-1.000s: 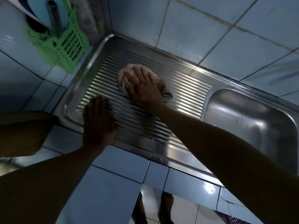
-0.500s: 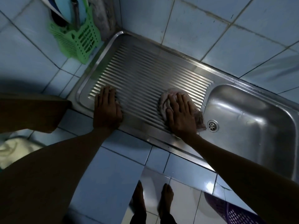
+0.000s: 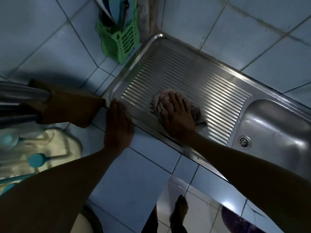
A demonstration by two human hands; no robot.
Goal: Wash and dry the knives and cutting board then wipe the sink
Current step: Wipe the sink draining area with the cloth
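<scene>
A steel sink unit has a ribbed drainboard (image 3: pixel 193 76) on the left and a basin (image 3: pixel 276 132) with a drain (image 3: pixel 244 142) on the right. My right hand (image 3: pixel 176 113) presses a crumpled pinkish cloth (image 3: pixel 198 113) flat onto the near part of the drainboard, fingers straight. Flat on the drainboard's front-left rim and the tile beside it rests my left hand (image 3: pixel 117 126). A brown wooden cutting board (image 3: pixel 67 105) lies on the counter just left of that hand. A green plastic holder (image 3: pixel 121 41) in the back corner holds a knife handle (image 3: pixel 124 12) and utensils.
Blue tiled walls enclose the corner behind the sink. A dish rack (image 3: pixel 20 96) with metal bars sits at far left over a cream tray (image 3: pixel 55 145) with turquoise utensils. Below the counter edge I see the floor, bare feet (image 3: pixel 180 212) and a purple basket (image 3: pixel 235 221).
My right hand slid the cloth from the drainboard's far left across to near the basin, then back toward the middle. My left hand shifted left to the rim corner beside the cutting board.
</scene>
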